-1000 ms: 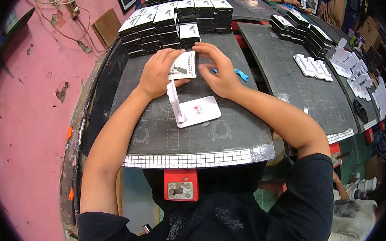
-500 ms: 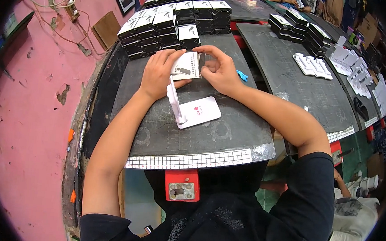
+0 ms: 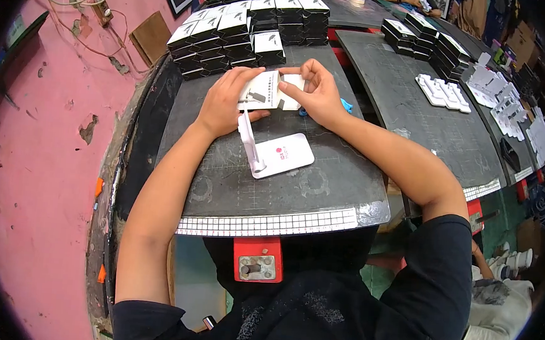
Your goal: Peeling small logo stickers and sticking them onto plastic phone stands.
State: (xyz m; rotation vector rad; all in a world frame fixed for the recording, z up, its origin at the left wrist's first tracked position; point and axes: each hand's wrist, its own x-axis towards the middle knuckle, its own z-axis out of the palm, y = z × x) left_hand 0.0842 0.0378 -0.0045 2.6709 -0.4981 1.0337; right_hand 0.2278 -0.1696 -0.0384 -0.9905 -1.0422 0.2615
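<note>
A small box (image 3: 266, 86) with a white printed face is held above the dark mat, beyond a white folding phone stand. My left hand (image 3: 223, 102) grips its left side, with the thumb along the near edge and fingers over the top. At the right end, my right hand (image 3: 320, 96) has thumb and bent forefinger closed on a pale end flap (image 3: 292, 95), which sticks out to the right. The white phone stand (image 3: 292, 155) lies on the mat just nearer, its base flat with a pink mark and its back plate raised. What lies inside the box is hidden.
Stacked black-and-white boxes (image 3: 231, 31) fill the far left of the table. A blue crumpled item (image 3: 346, 106) lies by my right wrist. On the right table are more boxes (image 3: 424, 38) and white stands (image 3: 442, 93). Another person's hand (image 3: 417, 1) shows far off.
My right hand has shifted a little to the right, its fingers drawn back and curled. The pale end flap of the box now shows, opened out to the right.
</note>
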